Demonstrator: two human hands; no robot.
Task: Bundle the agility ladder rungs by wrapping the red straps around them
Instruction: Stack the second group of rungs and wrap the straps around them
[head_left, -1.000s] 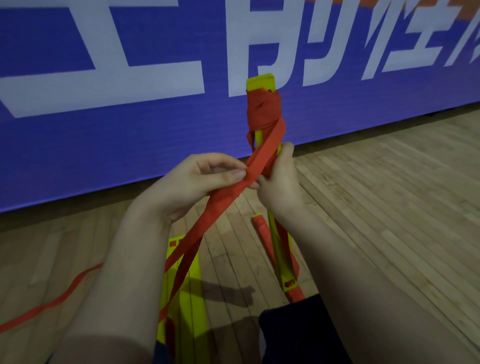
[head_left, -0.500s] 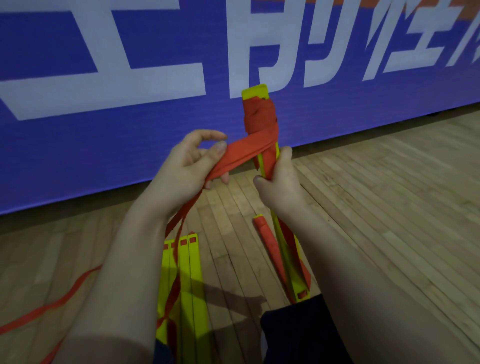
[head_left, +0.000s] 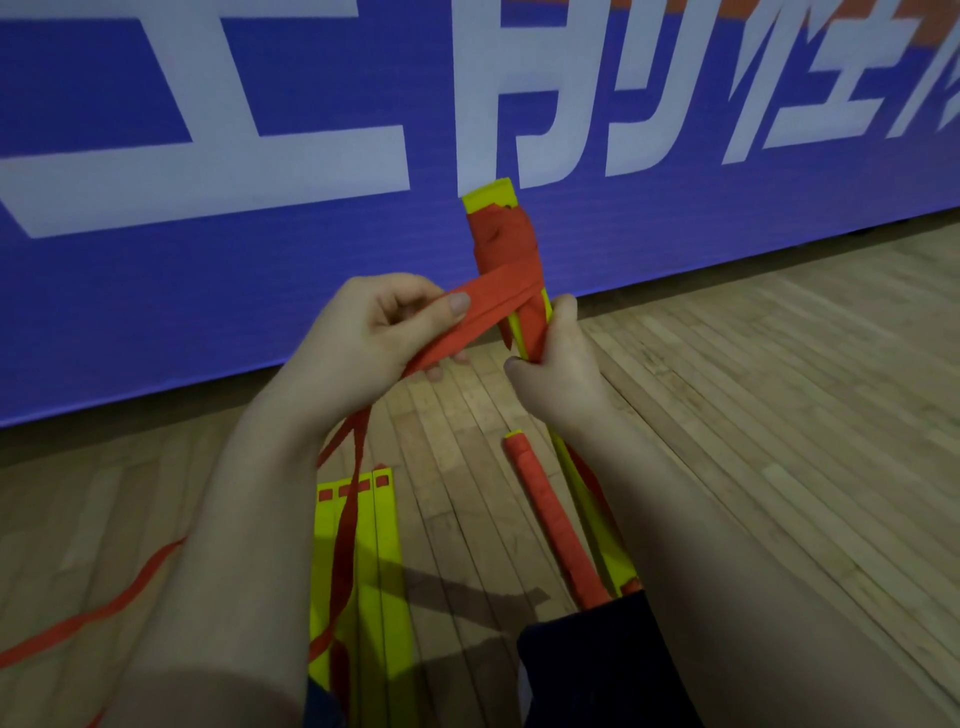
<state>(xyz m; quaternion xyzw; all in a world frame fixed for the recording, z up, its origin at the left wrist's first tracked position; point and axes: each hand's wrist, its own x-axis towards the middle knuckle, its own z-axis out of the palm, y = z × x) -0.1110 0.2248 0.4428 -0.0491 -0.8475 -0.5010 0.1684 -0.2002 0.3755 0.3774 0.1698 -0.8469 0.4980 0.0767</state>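
Head view: left hand (head_left: 374, 338) pinches the flat red fabric strap (head_left: 488, 306), thumb pressed on top. Right hand (head_left: 556, 374) is clenched around the upright yellow plastic rung bundle (head_left: 491, 195).

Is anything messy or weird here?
A bit messy. The red strap winds unevenly around the top of the held yellow rungs, bunched rather than neat. Its loose tail trails across the wooden floor on the left and drapes over the flat rungs lying there. Nothing looks broken.

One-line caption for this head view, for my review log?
Left hand pulls the red strap around upright yellow rungs gripped by the right hand; more rungs lie on the wooden floor.
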